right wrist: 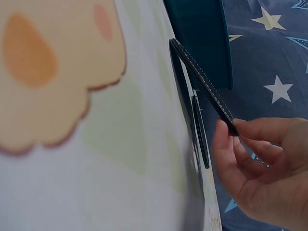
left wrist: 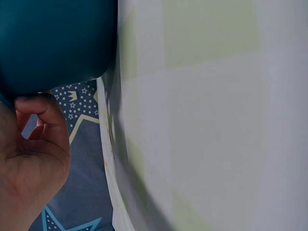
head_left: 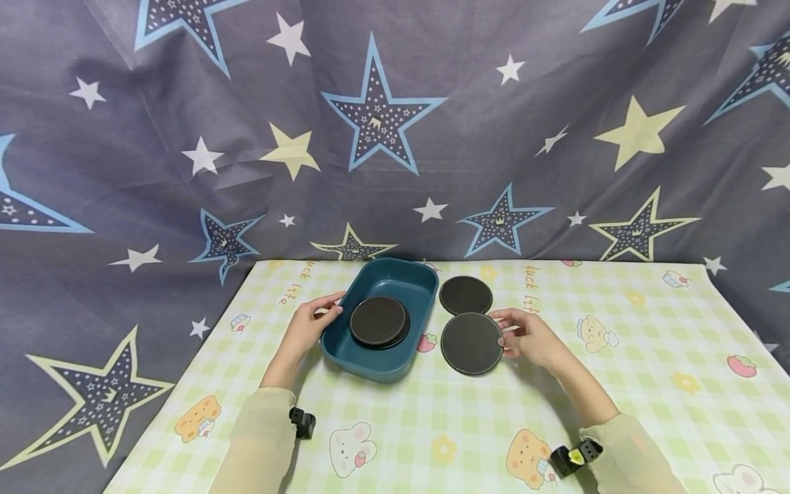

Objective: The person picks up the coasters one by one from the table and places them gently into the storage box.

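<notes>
A teal rectangular tub [head_left: 370, 370] stands on the table, and a short stack of round black coasters [head_left: 378, 320] lies inside it. My left hand [head_left: 308, 324] pinches the tub's left rim between thumb and fingers; the left wrist view shows that hand [left wrist: 41, 139] below the tub's wall [left wrist: 53, 43]. Between thumb and fingers, my right hand [head_left: 529, 336] pinches the right edge of a black coaster [head_left: 472, 344]. In the right wrist view this coaster [right wrist: 204, 84] is tilted, its held edge raised off the table. Another coaster [head_left: 465, 295] lies flat just behind it.
A green-and-white checked cloth [head_left: 401, 439] with cartoon prints covers the table. Behind the table's far edge hangs a dark curtain [head_left: 457, 165] with stars. Each forearm wears a small black camera, one on the left sleeve [head_left: 253, 432].
</notes>
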The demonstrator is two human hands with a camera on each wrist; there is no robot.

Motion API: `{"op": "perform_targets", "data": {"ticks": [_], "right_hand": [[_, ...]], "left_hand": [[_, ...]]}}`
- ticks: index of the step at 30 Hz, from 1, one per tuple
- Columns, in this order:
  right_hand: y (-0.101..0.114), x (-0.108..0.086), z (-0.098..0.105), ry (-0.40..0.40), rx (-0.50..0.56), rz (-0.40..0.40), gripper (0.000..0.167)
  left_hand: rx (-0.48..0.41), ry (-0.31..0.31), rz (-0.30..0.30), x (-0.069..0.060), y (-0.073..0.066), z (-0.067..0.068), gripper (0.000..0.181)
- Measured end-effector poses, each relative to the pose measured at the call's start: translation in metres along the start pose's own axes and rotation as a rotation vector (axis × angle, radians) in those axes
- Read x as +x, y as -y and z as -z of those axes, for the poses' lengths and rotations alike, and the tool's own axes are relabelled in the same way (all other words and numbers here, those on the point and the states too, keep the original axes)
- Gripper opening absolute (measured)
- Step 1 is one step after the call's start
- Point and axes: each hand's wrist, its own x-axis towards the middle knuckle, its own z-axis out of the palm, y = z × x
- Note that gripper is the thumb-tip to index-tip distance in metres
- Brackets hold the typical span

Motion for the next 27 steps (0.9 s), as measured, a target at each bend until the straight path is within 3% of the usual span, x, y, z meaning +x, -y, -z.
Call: {"op": "perform_targets", "data": {"ticks": [27], "right_hand": [[0.017, 0.005, -0.001, -0.086, 0.126, 0.002, 0.056]], "left_hand": [[-0.010, 0.004, 0.009, -0.001, -0.001, -0.001, 0.037]]}}
